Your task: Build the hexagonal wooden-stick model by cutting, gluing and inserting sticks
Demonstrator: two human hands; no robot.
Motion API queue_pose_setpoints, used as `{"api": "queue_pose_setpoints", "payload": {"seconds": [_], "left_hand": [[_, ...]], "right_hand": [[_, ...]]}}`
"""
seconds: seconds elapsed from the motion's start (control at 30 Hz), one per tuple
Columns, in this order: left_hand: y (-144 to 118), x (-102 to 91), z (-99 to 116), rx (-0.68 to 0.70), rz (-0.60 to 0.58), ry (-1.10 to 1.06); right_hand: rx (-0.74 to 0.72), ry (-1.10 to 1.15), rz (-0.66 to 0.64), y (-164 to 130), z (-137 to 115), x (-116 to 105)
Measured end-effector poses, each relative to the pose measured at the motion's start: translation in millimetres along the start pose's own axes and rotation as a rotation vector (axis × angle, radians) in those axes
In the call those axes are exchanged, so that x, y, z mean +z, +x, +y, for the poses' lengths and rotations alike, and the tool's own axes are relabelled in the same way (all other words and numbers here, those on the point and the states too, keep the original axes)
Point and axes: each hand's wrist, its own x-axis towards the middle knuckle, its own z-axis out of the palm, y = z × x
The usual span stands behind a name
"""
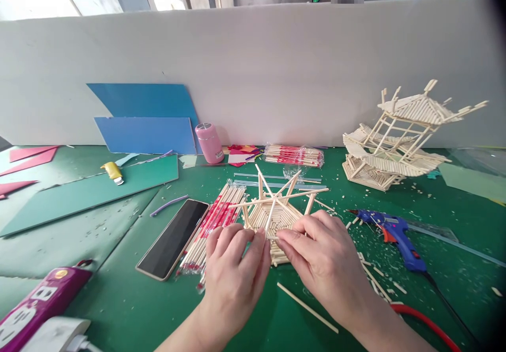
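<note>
A six-sided stick roof piece [272,217] is pinched at its near edge by the fingertips of the left hand [233,270] and the right hand [320,257], both narrowly closed on it. Just left of it a phone [174,238] and a bundle of wrapped sticks [215,225] are laid; to its right a blue glue gun [395,233] is seen, and a finished stick pavilion [399,141] further back.

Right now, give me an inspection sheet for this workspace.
Surface: green mat, strewn with wood chips.
Job's things: hexagonal stick panel at both hands; loose stick below them.
Clutter: phone, stick bundle, glue gun, pink cylinder, finished stick pavilion.
Grippers: left hand and right hand pinch the panel's near edge.
Cables: red cable; power strip.
Surroundings: white partition, blue sheets.
</note>
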Motion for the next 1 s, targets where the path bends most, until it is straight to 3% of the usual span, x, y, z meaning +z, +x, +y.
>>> {"api": "queue_pose_setpoints", "payload": {"seconds": [0.7,1.0], "left_hand": [[-1,0.2,0,0.004,0.034,-0.039],[0,0.4,-1,-0.006,0.037,-0.041]], "right_hand": [[0.002,-0.018,-0.009,0,-1,-1],[0.017,0.044,0.023,-11,9,-16]]}}
